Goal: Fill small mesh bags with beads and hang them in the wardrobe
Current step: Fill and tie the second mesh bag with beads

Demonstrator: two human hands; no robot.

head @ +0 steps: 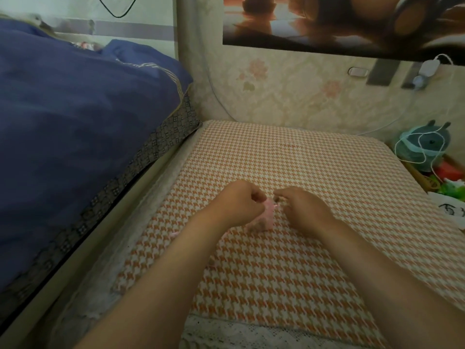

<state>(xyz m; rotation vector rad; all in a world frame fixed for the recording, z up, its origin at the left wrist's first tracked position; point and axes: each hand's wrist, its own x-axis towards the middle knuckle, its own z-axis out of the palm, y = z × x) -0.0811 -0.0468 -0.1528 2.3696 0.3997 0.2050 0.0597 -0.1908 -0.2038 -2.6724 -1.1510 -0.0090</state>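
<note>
Two bare forearms reaching in from the bottom edge over a desk [314, 172] covered in orange-and-white houndstooth cloth, lace trim along its near edge. Left hand [236, 206] curled, fingers [255, 196] bunched and pressed together at the top of a small pink mesh bag [261, 221], pinching its gathered neck or drawstring; which of the two, too blurred to tell. Right hand [305, 210] just beside, palm down, fingers [281, 195] drawn together at the same spot on the bag's top, seemingly nipping a thin pink string there. Bag resting on the desk between the two hands, near the middle of the cloth, plump at the bottom and narrowed at the top; contents not clear through the mesh. A loose pink strand [176, 234] lying on the cloth under the left wrist. To the left, a bed with a dark blue quilt [75, 122] above a patterned grey border, close against the desk's edge. Behind, floral wallpaper [289, 91] and the lower part of a dark poster [339, 21]. At the far right, off the desk's corner, a teal plush toy [425, 144] draped with white cord, and below it bright red and green items in a box, too blurred to name.
</note>
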